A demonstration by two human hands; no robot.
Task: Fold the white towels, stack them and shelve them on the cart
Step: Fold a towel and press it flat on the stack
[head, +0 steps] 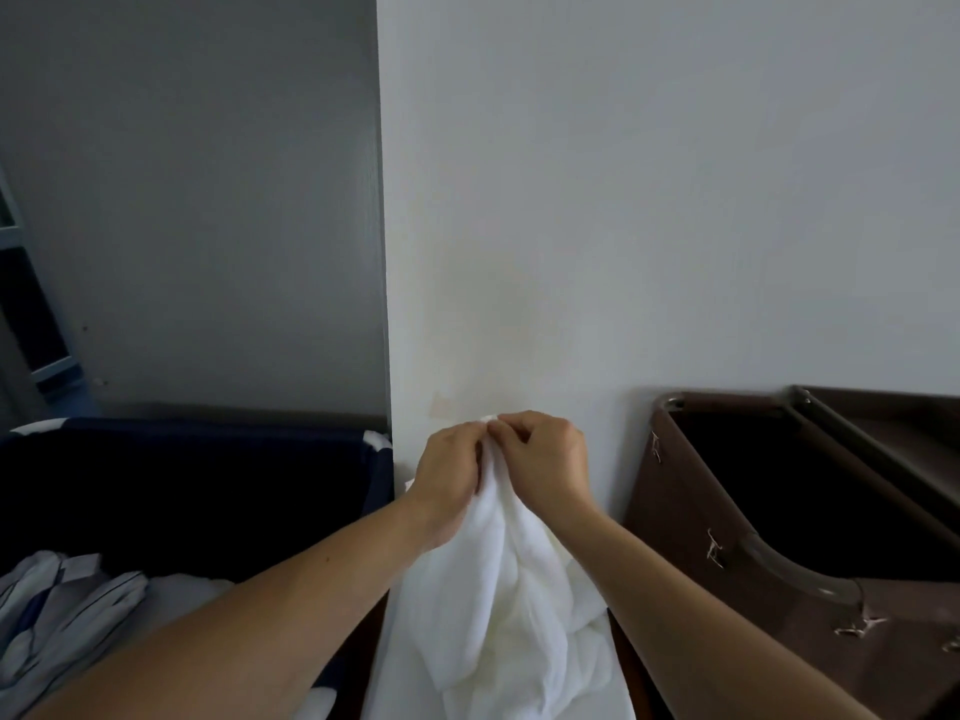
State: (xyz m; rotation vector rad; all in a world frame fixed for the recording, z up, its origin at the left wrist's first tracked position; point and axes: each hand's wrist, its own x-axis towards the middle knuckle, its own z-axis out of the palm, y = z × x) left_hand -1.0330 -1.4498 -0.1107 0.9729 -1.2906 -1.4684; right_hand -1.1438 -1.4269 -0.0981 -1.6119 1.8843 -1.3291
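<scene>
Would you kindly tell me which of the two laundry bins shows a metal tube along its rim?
The brown bin on the right: a grey tube curves along its rim. The navy bin on the left shows none.

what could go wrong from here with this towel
1. The left hand and right hand pinch the white towel at one small spot near its top. So narrow a grip may slip and drop it.
2. The towel hangs bunched and twisted, so a fold started now would likely come out uneven.
3. Its lower part hangs between the navy bin and the brown bin and could catch on a rim.
</scene>
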